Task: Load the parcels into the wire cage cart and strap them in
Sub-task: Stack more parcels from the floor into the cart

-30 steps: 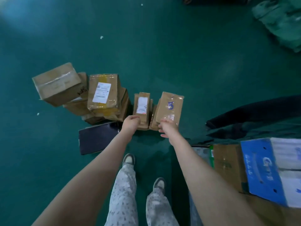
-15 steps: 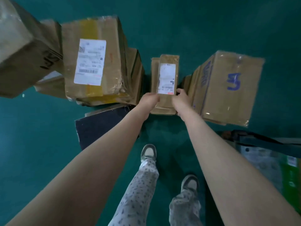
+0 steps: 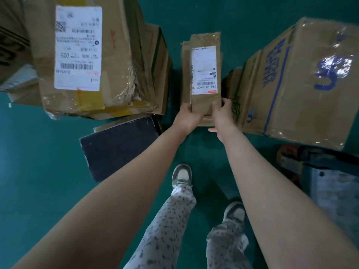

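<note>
My left hand [image 3: 186,117] and my right hand [image 3: 221,118] both hold the near end of the thin parcel [image 3: 205,73], fingers [image 3: 226,103] curled round its sides, between a big box on the left [image 3: 87,55] and another on the right [image 3: 303,84].

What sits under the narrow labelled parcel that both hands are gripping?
Under the narrow labelled parcel a second brown parcel shows along its left edge and near end. Anything lower is covered.
</note>
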A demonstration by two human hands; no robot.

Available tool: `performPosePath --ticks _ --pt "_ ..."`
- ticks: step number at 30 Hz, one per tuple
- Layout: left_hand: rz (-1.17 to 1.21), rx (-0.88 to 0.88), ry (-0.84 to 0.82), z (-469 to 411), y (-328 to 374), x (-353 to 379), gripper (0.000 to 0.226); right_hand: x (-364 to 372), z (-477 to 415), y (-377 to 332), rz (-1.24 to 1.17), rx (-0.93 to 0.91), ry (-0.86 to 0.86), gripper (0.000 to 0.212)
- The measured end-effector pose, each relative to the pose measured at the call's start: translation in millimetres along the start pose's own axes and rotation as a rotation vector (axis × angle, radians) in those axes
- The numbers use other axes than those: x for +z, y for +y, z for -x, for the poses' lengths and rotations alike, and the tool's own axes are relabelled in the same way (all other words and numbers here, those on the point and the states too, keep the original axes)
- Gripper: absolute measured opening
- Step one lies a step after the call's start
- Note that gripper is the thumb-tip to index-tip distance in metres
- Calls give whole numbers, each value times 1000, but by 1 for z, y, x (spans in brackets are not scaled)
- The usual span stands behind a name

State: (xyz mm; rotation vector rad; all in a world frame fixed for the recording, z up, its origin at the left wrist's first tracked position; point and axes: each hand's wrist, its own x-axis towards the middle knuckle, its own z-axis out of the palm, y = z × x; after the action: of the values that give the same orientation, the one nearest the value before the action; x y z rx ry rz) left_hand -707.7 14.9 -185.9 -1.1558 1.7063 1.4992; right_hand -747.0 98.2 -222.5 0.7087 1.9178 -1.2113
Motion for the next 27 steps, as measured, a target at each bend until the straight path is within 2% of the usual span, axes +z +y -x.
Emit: performPosePath --ticks 4,9,14,18,24,27 --pt "118 46 70 43 24 -5 38 -13 43 -25 -76 -62 -58 35" --pt "178 168 141 109 47 -15 30 -32 110 -57 -140 -197 -1 35" --pt "252 246 183 187 77 -32 9 -67 201 -80 -307 -196 -36 32" --pt "259 294 102 256 102 -34 17 -92 271 -102 -325 -279 38 34" --pt "298 555 53 352 120 -34 28 -138 373 -116 -363 -413 129 37" --pt "295 635 5 399 119 -30 29 -157 417 -107 -428 -481 169 31"
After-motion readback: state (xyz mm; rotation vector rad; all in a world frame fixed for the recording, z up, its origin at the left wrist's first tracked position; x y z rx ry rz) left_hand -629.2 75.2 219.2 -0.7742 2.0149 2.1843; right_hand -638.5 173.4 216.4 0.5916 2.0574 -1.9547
